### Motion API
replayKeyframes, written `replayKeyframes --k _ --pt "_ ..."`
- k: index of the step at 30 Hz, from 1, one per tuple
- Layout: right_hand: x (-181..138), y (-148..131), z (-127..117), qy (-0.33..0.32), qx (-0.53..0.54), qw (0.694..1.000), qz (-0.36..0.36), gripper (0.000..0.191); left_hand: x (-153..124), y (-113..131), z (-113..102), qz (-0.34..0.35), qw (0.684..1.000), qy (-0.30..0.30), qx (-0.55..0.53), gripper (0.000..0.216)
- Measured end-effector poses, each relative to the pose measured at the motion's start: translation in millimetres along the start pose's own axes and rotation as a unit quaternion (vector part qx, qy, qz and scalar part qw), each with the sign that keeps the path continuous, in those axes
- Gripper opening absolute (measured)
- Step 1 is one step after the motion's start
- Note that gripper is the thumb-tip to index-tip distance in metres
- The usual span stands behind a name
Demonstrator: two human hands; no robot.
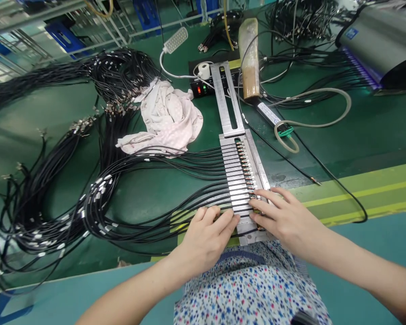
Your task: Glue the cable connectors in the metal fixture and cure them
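At your far left lie black cable bundles, at least two; they overlap and I cannot count the single cables. One bundle passes out of view at the left edge. Next comes one crumpled pale cloth, which covers some cable parts. Behind it stands one small lamp on a bent neck, and one black box with two lights, red and green; the slotted plate hides part of it.

Your left hand is at the lower cables, beside the left edge of the metal fixture. Its fingertips are gathered near one cable, but I cannot tell whether they grasp it.

The fixture lies in front of you, and more than ten cables are laid across it side by side; the exact number cannot be read, because your hands hide the lower ones. At its far end is one slotted plate.

Beyond lies one tool with a wrapped handle. Your right hand is released, fingers spread, with fingertips resting at the cable ends on the fixture; it covers several ends. At the far right is one silver machine with purple light, cut off by the edge.
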State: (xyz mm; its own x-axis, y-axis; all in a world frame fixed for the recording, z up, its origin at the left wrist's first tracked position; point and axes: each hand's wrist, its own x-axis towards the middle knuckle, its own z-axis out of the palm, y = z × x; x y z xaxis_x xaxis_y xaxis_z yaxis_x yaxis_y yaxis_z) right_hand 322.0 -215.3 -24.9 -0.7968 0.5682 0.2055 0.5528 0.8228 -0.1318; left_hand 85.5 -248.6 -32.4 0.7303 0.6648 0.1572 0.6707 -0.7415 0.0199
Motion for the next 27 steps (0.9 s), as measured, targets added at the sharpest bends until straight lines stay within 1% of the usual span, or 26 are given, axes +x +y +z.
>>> replayKeyframes --k 3,5,7,9,13,17,21,23,27 --pt "-8.7 8.8 1.5 -0.001 0.063 0.998 0.021 0.038 -8.0 8.5 5.8 -0.012 0.999 0.041 -0.005 0.03" --pt "-16.7 14.4 1.8 0.034 0.102 0.993 0.046 0.049 -14.8 13.1 9.7 -0.016 0.998 0.057 -0.026 0.023" --pt "-24.2 17.7 1.9 0.083 0.124 0.985 0.085 0.053 -19.3 15.5 12.5 -0.009 0.996 0.062 -0.058 0.019" --pt "-30.0 18.5 2.2 0.11 0.132 0.978 0.119 0.054 -19.6 15.6 14.0 -0.011 0.993 0.068 -0.091 0.02" --pt "-37.1 15.7 5.1 0.109 0.137 0.975 0.136 0.052 -9.1 11.8 12.7 -0.056 0.987 0.082 -0.125 0.021" --pt "-42.1 13.5 8.4 0.109 0.143 0.973 0.145 0.049 2.5 9.3 7.8 -0.051 0.995 0.041 -0.081 0.021" --pt "-45.0 12.9 9.3 0.109 0.142 0.972 0.15 0.047 7.6 9.8 2.8 -0.05 0.997 0.004 -0.055 0.024" --pt "-45.3 12.4 9.2 0.109 0.141 0.972 0.151 0.047 8.2 10.1 2.2 -0.053 0.997 -0.001 -0.05 0.024" --pt "-44.9 12.1 9.2 0.11 0.141 0.973 0.148 0.046 6.7 10.3 5.9 -0.055 0.997 0.016 -0.049 0.017"
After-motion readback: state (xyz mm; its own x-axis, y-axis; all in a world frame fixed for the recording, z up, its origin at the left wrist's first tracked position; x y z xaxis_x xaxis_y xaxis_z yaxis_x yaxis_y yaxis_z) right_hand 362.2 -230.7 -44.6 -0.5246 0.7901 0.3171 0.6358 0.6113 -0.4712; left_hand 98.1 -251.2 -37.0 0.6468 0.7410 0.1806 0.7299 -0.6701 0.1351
